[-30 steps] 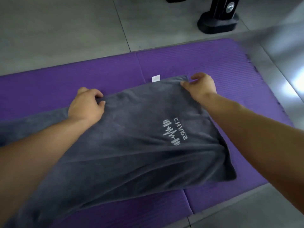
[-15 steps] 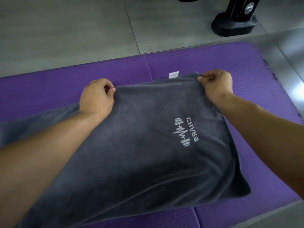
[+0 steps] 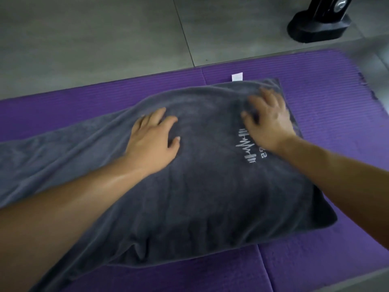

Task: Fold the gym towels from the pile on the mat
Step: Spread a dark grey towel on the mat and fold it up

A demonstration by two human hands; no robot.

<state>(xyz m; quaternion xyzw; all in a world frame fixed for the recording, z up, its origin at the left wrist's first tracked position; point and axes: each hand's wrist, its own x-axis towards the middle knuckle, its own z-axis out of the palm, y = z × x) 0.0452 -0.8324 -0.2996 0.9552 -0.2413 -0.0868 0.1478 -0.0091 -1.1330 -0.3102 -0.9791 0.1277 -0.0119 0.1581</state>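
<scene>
A dark grey gym towel (image 3: 206, 197) with a white logo lies folded over on the purple mat (image 3: 328, 98). Its left part trails off toward the left edge of the view. A small white tag (image 3: 237, 76) sticks out past its far edge. My left hand (image 3: 153, 140) rests flat on the towel's middle with fingers spread. Near the far right corner, my right hand (image 3: 267, 121) lies on the cloth with fingers spread, blurred by motion and covering part of the logo text.
Grey floor tiles (image 3: 94, 39) lie beyond the mat. A black equipment base (image 3: 320, 26) stands on the floor at the top right. The mat's right end (image 3: 370, 95) is close to the towel's right side.
Both hands have let go of the towel's far edge and come down flat onto the cloth. The far edge now lies on the mat.
</scene>
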